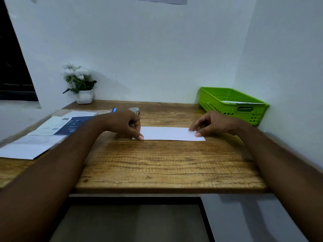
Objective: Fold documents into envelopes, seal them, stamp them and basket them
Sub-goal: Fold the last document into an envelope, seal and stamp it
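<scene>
head view: crease step, both ends held

folded document (170, 133) lies flat as a long white strip mid-counter (157, 163), long edge toward the person. left grip (125, 124) has its fingers curled in, thumb on the near-left corner; reads as a pinch on that end. right grip (212, 124) pinches the right end, thumb and forefinger tips on the sheet. green basket (232, 103) stands at the far right against the wall, with something white lying in it. loose papers (43, 137) are spread at the left edge. a tape roll (134, 110) and a blue pen (114, 110) sit just behind the left grip.

risks, as i judge them:
- uneven pull from the two ends could skew the strip, so the next fold lands crooked and the piece jams at the envelope mouth.
- smooth wood gives little hold; a one-sided press may slide the sheet.
- left wrist is near the tape roll; drawing back carelessly could knock it rolling.
- cannot tell which of the left papers is an envelope.
</scene>
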